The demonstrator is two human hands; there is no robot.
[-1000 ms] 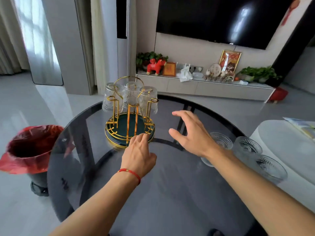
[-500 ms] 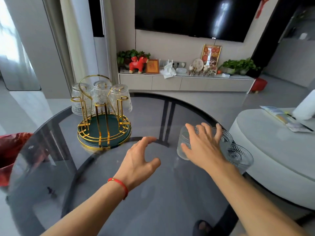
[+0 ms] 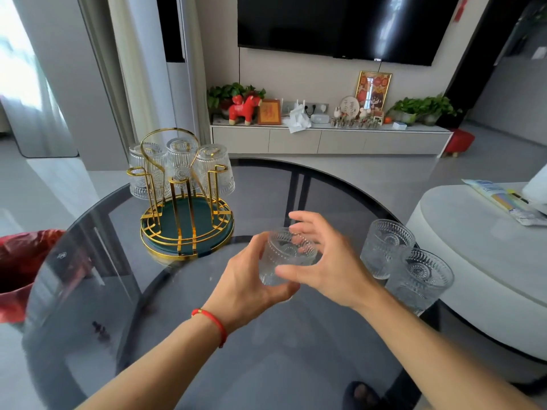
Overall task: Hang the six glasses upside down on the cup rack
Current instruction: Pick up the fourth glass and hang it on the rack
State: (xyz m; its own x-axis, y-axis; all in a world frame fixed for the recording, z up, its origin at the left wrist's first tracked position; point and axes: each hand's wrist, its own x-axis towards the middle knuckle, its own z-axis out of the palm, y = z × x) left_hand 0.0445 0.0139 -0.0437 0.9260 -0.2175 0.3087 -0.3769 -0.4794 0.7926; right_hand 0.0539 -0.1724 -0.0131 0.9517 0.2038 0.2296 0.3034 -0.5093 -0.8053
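Rack [image 3: 187,229] with 3 glasses, 2 glasses on table [image 3: 165,335], 1 held.

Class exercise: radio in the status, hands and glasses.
Left hand grips one glass, right hand alongside. Three hung on rack, two upright waiting. Path clear.

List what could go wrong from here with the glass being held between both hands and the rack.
1. The glass is upright between the left hand and right hand; turning it over mid-air might let the ribbed surface slip.
2. Two glasses stand close to the right forearm at the table edge; a swing back could knock them off.
3. Three hung glasses crowd the rack; a clink against them seems possible.
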